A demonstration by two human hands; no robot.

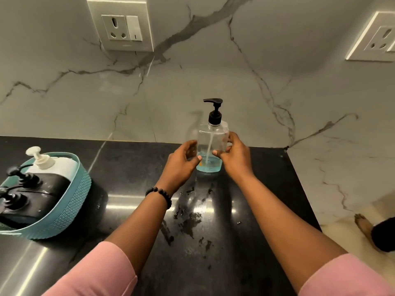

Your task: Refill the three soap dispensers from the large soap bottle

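A clear soap dispenser (210,137) with a black pump stands upright on the black counter (132,167) near the back wall, with a little blue soap at its bottom. My right hand (234,159) grips its right side. My left hand (181,163) is at its left side, thumb against the lower front, fingers curled close. In a teal basket (64,210) at the left lie a large white soap bottle (53,165) with a white pump and two dark dispensers (27,199) with black pumps.
The marble back wall carries a power socket (121,26) at upper left and another socket (376,37) at upper right. Wet smears (188,218) lie on the counter between my arms. The counter's right edge drops to a pale floor where a bare foot (365,229) shows.
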